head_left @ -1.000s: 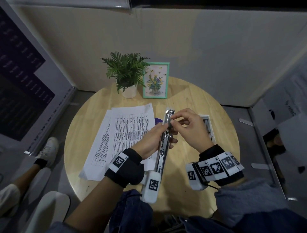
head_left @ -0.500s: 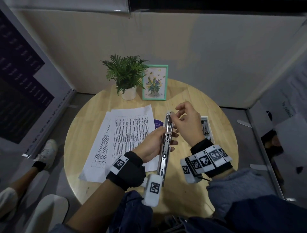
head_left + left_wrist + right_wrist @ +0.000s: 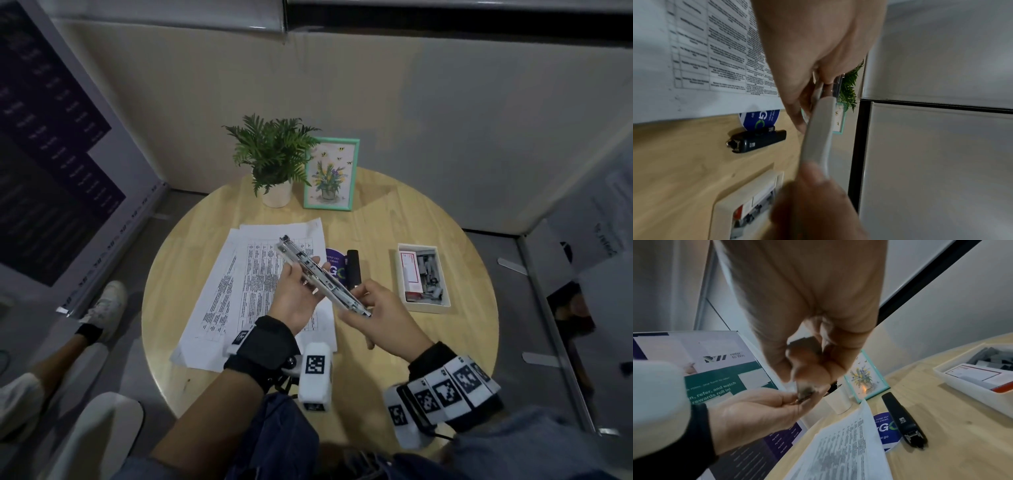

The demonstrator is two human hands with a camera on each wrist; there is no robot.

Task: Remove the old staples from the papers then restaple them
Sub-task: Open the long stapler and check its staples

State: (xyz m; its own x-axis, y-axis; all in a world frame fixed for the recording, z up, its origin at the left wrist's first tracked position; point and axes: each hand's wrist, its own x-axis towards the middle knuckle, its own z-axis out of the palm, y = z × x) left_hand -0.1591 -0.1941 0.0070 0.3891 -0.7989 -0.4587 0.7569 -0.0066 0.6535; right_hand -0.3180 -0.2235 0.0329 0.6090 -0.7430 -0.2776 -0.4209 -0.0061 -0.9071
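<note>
A long white and metal stapler (image 3: 320, 275) is held up over the table, slanting from far left to near right. My left hand (image 3: 297, 295) grips its middle from below, fingers curled round it. My right hand (image 3: 378, 317) pinches its near right end. In the left wrist view the stapler's white body (image 3: 818, 129) runs between my left hand (image 3: 818, 48) and the right hand (image 3: 818, 211). In the right wrist view my right hand (image 3: 807, 353) pinches the metal end above the left palm (image 3: 760, 407). The printed papers (image 3: 257, 284) lie flat under the hands.
A black stapler (image 3: 353, 270) lies on a blue round sticker (image 3: 334, 263) right of the papers. A white box of staples (image 3: 423, 277) sits further right. A potted plant (image 3: 275, 161) and a framed picture (image 3: 330, 174) stand at the round table's (image 3: 411, 222) back.
The stapler has swung from pointing straight away to a slant with its far end to the left. My right hand moved from the far tip to the near end.
</note>
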